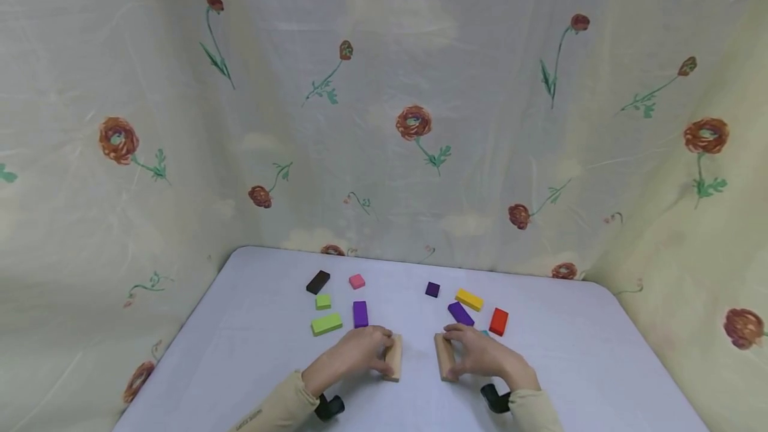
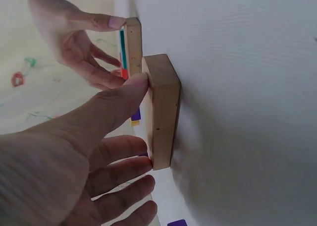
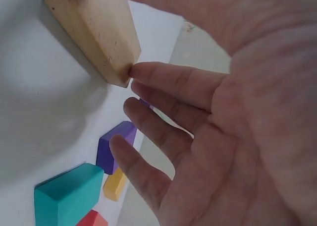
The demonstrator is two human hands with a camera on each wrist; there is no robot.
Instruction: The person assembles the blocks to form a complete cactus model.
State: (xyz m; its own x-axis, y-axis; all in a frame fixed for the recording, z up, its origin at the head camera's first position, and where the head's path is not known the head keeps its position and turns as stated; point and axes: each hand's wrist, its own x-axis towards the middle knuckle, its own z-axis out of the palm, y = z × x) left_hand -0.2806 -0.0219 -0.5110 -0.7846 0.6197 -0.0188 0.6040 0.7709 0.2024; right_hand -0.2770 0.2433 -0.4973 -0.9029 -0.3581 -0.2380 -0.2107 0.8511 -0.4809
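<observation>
Two plain wooden blocks stand apart on the white table. My left hand (image 1: 359, 350) holds the left wooden block (image 1: 393, 360) by its ends, thumb at the near end and fingertips at the far end. Likewise, my right hand (image 1: 485, 353) holds the right wooden block (image 1: 444, 357) between thumb and index finger. In the left wrist view, the left hand's block (image 2: 166, 117) shows its narrow side, with the remaining fingers spread loosely. The right wrist view has the index fingertip against one end of the right block (image 3: 101, 30); the thumb tip is cut off there.
Beyond the left hand lie a black block (image 1: 318, 282), a pink one (image 1: 357, 281), two lime ones (image 1: 327, 324) and a purple one (image 1: 360, 314). Near the right hand are purple (image 1: 461, 314), yellow (image 1: 469, 299), red (image 1: 499, 321), teal (image 3: 69, 196) and dark purple (image 1: 433, 289) blocks.
</observation>
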